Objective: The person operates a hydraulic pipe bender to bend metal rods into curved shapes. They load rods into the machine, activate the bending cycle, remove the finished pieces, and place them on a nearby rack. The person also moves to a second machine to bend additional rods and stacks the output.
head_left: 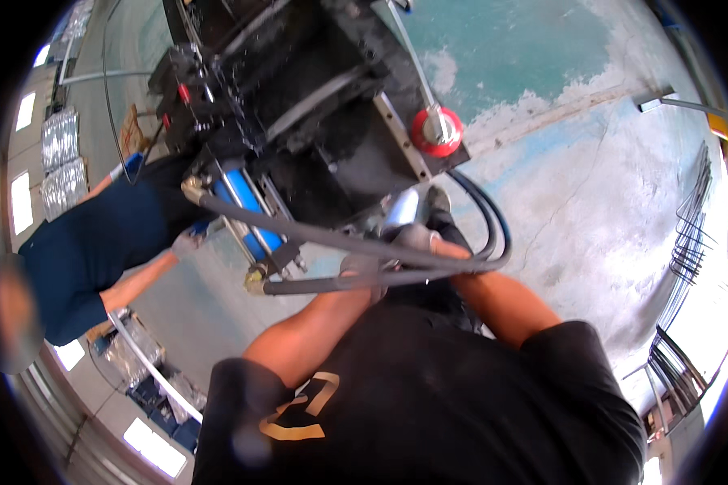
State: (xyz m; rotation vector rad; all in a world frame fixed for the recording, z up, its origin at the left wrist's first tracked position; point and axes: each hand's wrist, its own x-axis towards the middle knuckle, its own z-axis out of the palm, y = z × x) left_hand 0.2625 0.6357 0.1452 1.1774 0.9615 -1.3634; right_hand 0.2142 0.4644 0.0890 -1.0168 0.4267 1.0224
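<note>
two hands [416, 236], grip unclear, sit near two hoses [332, 237] and one silver cylinder [402, 208].

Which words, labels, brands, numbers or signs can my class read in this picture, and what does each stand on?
None reads clearly enough to quote.
Black T-shirt: an angular gold print, broken up by folds; no whole word can be made out.
Grey hoses and blue cylinder: no lettering visible.
Co-worker's navy shirt: no lettering visible.
Wrapped bundles: too small and blurred to tell.
</note>
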